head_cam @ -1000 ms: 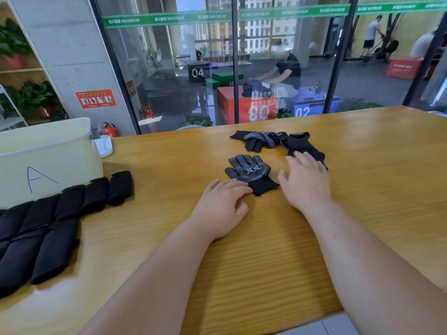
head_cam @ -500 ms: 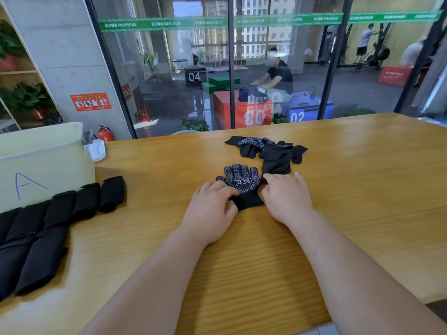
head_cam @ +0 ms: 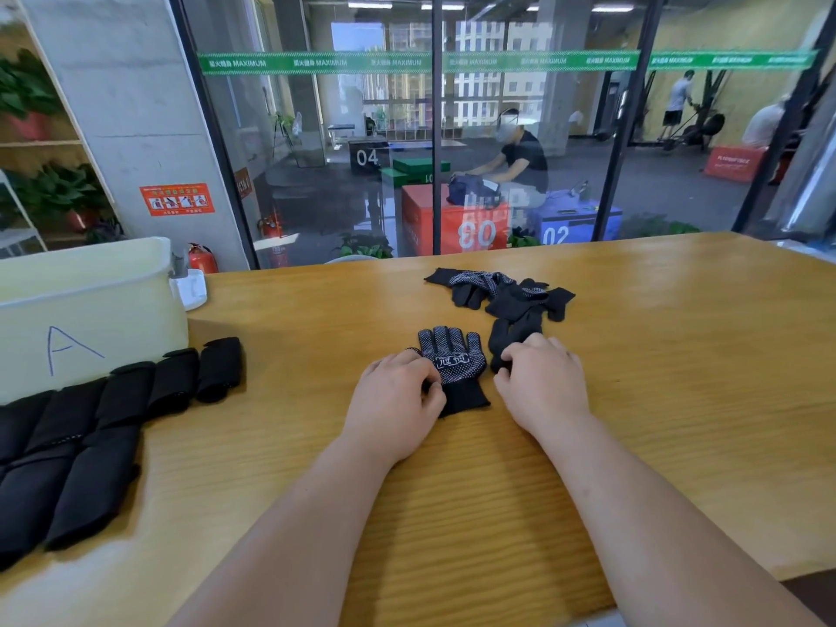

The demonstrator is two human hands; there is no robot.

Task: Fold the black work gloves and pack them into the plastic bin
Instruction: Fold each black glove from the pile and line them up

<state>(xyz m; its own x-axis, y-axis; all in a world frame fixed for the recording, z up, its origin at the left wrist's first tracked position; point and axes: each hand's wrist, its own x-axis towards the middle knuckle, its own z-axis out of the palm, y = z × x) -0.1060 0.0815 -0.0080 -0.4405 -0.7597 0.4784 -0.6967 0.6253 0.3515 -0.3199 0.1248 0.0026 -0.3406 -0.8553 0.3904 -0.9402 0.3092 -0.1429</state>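
Folding is sitting partway, judging from the head view. A double row of folded gloves is lying on the table against the plastic bin, whose inside is hidden. The left hand is pinching the cuff edge of the dotted glove, which is lying flat. The right hand is curling its fingers onto a second glove just beside it. A loose pile is waiting behind them. Only the folded row is crowding the bin's front.
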